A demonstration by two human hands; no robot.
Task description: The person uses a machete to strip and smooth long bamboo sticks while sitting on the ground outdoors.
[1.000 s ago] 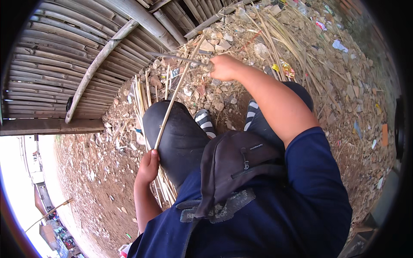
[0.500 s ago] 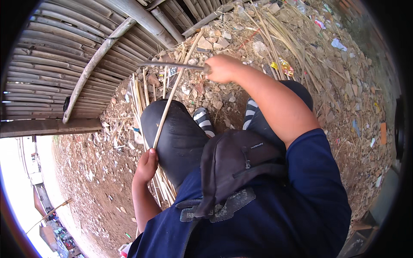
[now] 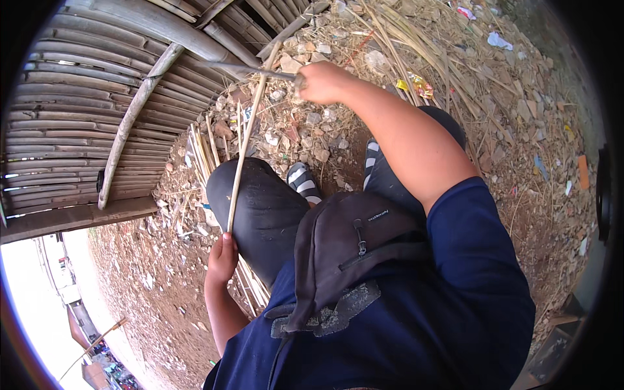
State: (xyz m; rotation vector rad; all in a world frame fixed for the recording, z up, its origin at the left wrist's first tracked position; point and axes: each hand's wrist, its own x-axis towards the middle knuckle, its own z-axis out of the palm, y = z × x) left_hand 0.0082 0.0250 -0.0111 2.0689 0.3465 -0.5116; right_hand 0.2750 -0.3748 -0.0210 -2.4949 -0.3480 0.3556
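Note:
My left hand is closed around the near end of a long, pale bamboo strip, the thumb lying along it. The strip slants away over my left knee toward the bamboo wall. In my right hand, a long-bladed knife is gripped by its handle. Its dark blade points left and crosses the strip near the far end, slightly blurred; I cannot tell how deeply it touches. Beside my left leg lies a bundle of split bamboo strips, partly hidden by the leg.
A bamboo slat wall rises at the far left. Stones and litter cover the dirt ground. More long dry strips lie at the far right, near a yellow wrapper. A dark bag rests on my lap.
My right hand and the knife have moved farther away along the strip, toward its far end. My left hand keeps its hold, and the whole view has shifted slightly.

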